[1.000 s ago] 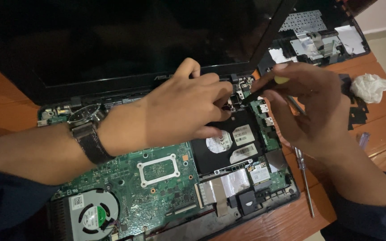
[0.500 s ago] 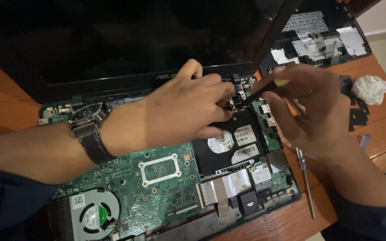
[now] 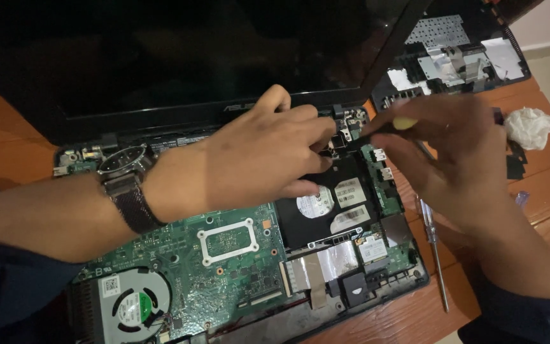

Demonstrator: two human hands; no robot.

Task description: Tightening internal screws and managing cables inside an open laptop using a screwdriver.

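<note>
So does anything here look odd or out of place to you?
The laptop lies opened up, its green circuit board and fan bare. Its removed keyboard cover lies upside down behind, a crumpled tissue beside it, and a loose screwdriver on the table.

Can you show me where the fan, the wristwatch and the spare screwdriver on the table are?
fan (image 3: 133, 307), head view, on its round hub.
wristwatch (image 3: 122, 163), head view, on its face.
spare screwdriver (image 3: 436, 258), head view, on its metal shaft.
</note>
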